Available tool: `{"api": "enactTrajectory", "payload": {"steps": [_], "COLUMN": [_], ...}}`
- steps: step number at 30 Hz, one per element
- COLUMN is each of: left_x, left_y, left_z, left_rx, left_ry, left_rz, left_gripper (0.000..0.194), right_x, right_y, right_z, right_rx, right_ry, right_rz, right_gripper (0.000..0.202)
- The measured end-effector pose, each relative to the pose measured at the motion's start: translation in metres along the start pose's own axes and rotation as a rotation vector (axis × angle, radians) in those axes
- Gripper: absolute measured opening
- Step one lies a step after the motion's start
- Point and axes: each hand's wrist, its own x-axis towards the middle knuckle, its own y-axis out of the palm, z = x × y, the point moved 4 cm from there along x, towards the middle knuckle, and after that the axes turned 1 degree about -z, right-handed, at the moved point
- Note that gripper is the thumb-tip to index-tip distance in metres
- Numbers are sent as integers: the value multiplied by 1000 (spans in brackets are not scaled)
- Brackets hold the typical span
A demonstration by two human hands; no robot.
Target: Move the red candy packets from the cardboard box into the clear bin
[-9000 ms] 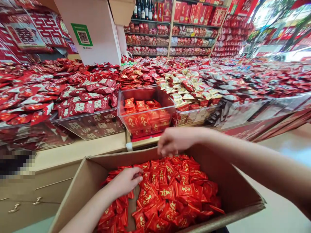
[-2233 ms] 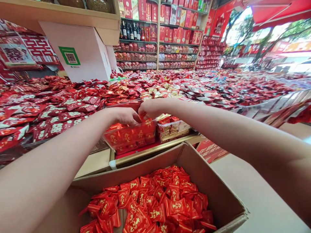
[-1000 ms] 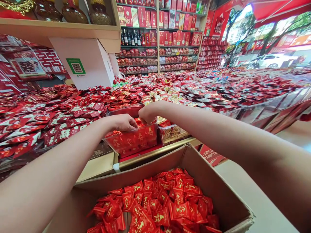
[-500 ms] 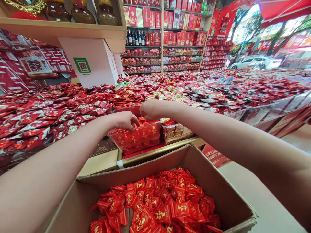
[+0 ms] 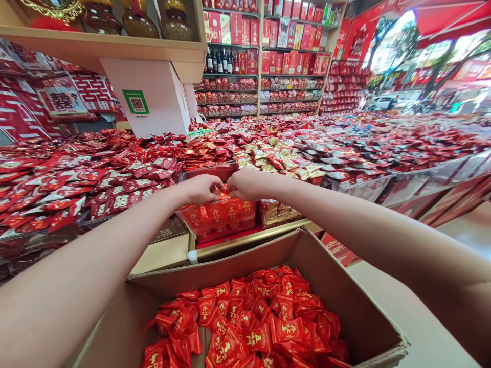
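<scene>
My left hand [image 5: 207, 189] reaches over a clear plastic bin [image 5: 218, 225] full of red wrapped candies with gold print. Its fingers are curled and closed against a red wrapped candy [image 5: 221, 194] at the top of the pile. My right hand [image 5: 245, 183] is beside it, above the bin's right side, with its fingers bent down and closed; what they hold, if anything, is hidden. In front of me stands an open cardboard box [image 5: 215, 266], with many of the same red candies [image 5: 264, 312] lying loose in it.
A smaller clear bin of cream packets [image 5: 282, 212] stands right of the candy bin. Heaps of red packets [image 5: 126, 179] spread across the counter. A white box [image 5: 153, 97] with a QR code stands behind at left, under a wooden shelf [image 5: 115, 43]. Stocked shelves [image 5: 261, 61] line the back.
My right hand has moved down to the candies. My left hand has shifted slightly right, and the two hands are now closer together. The view has turned slightly left.
</scene>
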Motion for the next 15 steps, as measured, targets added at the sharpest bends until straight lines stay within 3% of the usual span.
{"api": "enactTrajectory", "payload": {"steps": [6,9,12,13,15], "left_x": [0,-4,-26,-38,-66], "left_y": [3,-6,-19,-21,-20], "left_z": [0,0,-7,-11,-21], "left_rx": [-30,-38,-67,-87,-190], "left_ry": [20,28,32,31,43], "left_rz": [-14,-80,-223,-286,-474], "left_gripper": [35,30,29,29,27], "right_x": [5,-4,-27,-36,-52], "right_y": [3,-10,-20,-15,13], "right_z": [-4,-1,12,19,36], "right_rx": [19,51,148,211,362], "right_ry": [43,40,19,-20,-131], "right_rz": [22,-138,-263,-220,0], "right_gripper": [30,26,24,23,22]}}
